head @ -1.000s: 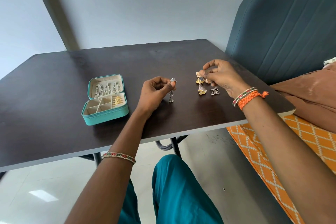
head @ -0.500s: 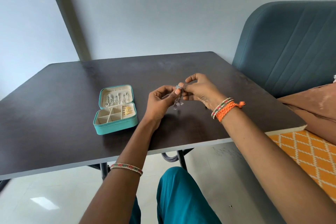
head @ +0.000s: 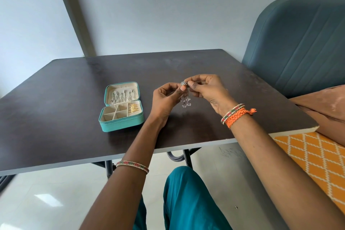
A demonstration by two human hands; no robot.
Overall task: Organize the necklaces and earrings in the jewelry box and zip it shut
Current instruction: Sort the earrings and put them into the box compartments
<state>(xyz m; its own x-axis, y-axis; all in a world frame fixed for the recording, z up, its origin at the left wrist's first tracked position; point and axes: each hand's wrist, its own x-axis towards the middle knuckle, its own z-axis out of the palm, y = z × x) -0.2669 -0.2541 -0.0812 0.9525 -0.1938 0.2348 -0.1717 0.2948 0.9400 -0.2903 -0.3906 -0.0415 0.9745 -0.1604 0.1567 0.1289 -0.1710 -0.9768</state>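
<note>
Both hands, left hand (head: 167,97) and right hand (head: 205,89), pinched dangling silver earrings (head: 185,99); tangled drops might slip beside the open teal zip-around jewelry box (head: 121,123).

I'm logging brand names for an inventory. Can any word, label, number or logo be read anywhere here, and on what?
None: no readable text in this view.
The jewelry box shows no visible logo.
The earring in both hands is too small to show any marking.

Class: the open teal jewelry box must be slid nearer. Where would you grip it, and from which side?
Probably grip the jewelry box by its teal base wall, from the near side. The lid lies flat behind, and the tray on top holds gold earrings.
</note>
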